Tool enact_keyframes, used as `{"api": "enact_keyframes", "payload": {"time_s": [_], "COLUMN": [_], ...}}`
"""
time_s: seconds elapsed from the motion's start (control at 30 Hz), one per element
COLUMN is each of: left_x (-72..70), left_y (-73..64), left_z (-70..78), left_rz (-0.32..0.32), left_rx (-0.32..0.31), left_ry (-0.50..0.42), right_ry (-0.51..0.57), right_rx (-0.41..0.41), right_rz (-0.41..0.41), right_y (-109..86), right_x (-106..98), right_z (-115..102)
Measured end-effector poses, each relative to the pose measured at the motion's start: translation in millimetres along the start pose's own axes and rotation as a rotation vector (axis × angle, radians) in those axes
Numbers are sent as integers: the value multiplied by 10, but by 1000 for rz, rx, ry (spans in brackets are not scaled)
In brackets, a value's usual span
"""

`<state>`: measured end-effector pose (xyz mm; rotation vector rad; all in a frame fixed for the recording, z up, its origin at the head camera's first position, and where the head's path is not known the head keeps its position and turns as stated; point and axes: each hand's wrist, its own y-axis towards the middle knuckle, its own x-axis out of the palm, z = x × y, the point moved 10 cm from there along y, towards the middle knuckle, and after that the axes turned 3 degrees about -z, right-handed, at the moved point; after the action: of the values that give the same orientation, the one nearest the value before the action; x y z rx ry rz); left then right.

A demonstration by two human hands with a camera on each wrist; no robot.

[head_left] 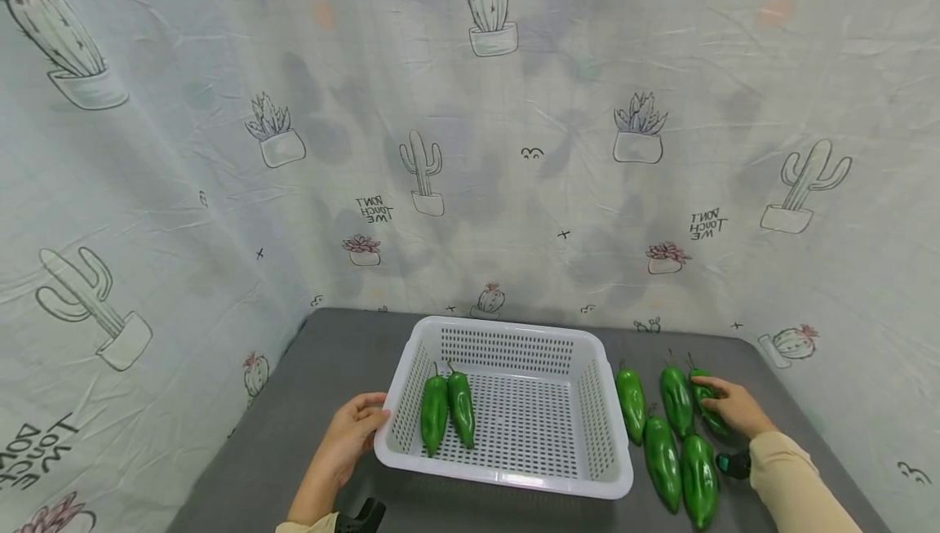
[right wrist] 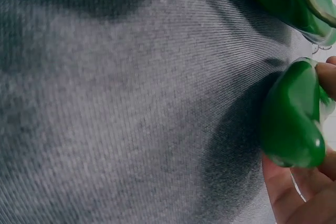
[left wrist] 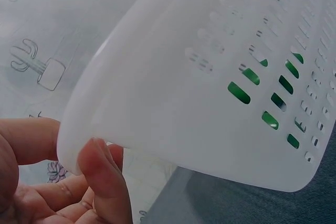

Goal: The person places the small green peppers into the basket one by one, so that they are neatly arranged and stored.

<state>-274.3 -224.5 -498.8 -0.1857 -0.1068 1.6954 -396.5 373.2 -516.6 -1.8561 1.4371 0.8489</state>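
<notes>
A white perforated plastic basket (head_left: 507, 477) stands on the table, with two long green peppers (head_left: 434, 415) lying side by side at its left end. My left hand (head_left: 352, 435) pinches the basket's left rim between thumb and fingers; the left wrist view shows the thumb (left wrist: 105, 177) at the rim's edge. To the right of the basket, my right hand (head_left: 740, 410) holds the rightmost green pepper (right wrist: 294, 116) with thumb and fingers on either side of it. Part of that pepper is hidden behind the hand in the head view.
Several more green peppers (head_left: 663, 461) lie grouped between the basket and my right hand, close against one another. The dark grey tabletop (head_left: 352, 353) ends at a pale curtain (head_left: 470, 108) printed with cacti, which rises behind and at both sides.
</notes>
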Motion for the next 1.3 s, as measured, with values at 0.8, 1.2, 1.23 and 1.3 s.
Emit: {"api": "enact_keyframes", "payload": {"time_s": [0.8, 1.2, 1.23, 1.3], "left_x": [15, 17, 16, 15], "left_y": [-3, -5, -3, 0], "left_z": [0, -10, -4, 10], "left_rz": [0, -5, -3, 0], "left_rx": [18, 16, 18, 19], "left_ry": [-7, -9, -9, -7], "right_ry": [15, 47, 54, 65], "right_rx": [105, 110, 106, 91], "right_rz": [-46, 9, 13, 15], "right_y": [6, -86, -91, -100], "right_x": [48, -124, -148, -191], "right_z": [184, 116, 99, 56]}}
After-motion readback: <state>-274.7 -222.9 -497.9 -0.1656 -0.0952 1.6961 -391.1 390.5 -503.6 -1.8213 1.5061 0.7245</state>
